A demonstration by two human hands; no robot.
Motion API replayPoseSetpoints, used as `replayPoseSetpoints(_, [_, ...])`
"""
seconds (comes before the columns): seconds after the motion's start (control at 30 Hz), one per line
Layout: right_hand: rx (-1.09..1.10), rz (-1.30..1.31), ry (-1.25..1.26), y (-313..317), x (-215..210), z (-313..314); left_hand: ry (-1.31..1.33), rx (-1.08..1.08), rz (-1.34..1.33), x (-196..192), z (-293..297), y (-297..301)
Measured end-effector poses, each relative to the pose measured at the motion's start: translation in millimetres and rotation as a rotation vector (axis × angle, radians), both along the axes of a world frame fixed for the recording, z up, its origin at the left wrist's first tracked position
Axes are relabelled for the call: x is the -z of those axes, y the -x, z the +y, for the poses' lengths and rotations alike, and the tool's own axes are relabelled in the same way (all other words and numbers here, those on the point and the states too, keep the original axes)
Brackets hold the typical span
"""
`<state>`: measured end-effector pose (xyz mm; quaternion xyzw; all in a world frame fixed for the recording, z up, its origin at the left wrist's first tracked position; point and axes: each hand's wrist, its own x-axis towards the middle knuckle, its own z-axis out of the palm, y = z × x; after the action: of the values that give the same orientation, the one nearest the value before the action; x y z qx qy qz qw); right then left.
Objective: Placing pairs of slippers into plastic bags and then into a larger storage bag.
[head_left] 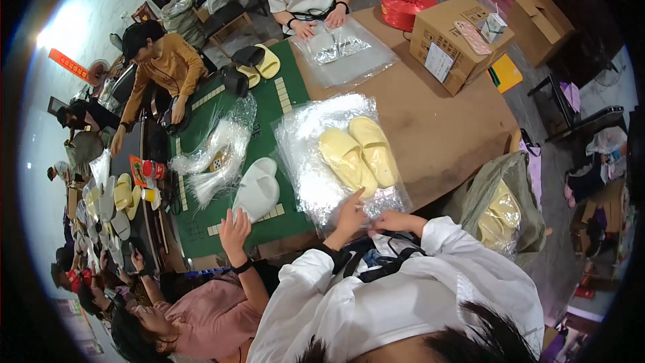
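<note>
Smoothing the near edge of the clear bag point(388, 197) while keeping both yellow slippers point(348, 156) aligned, at the frame's centre, is probably serving best, as the part-open left hand point(349, 216) is extending a finger beside them and the right hand point(395, 221) is curling nearby, any grip indiscernible.

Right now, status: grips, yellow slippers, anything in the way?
Left grip, right grip at clear bags, near side. Yellow slippers side by side atop bags. Co-worker's hand off left, by white slippers; not blocking.
</note>
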<state>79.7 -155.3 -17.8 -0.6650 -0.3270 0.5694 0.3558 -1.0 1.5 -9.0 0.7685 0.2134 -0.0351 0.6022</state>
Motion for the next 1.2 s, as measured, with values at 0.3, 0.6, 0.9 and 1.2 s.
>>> replayPoseSetpoints(0.3, [0.910, 1.288, -0.476, -17, -42, -4, 0.352, -0.056, -0.111, -33, -34, -38])
replayPoseSetpoints(0.6, [1.122, 1.036, -0.185, -35, -9, -2, 0.073, 0.332, -0.139, -46, -37, -25])
replayPoseSetpoints(0.9, [1.313, 0.736, -0.529, -97, -16, -14, -0.639, -0.054, 0.068, 1, 30, -11])
replayPoseSetpoints(1.2, [1.428, 0.567, -0.719, -183, -47, -56, -1.074, -0.160, 0.174, 36, 68, 3])
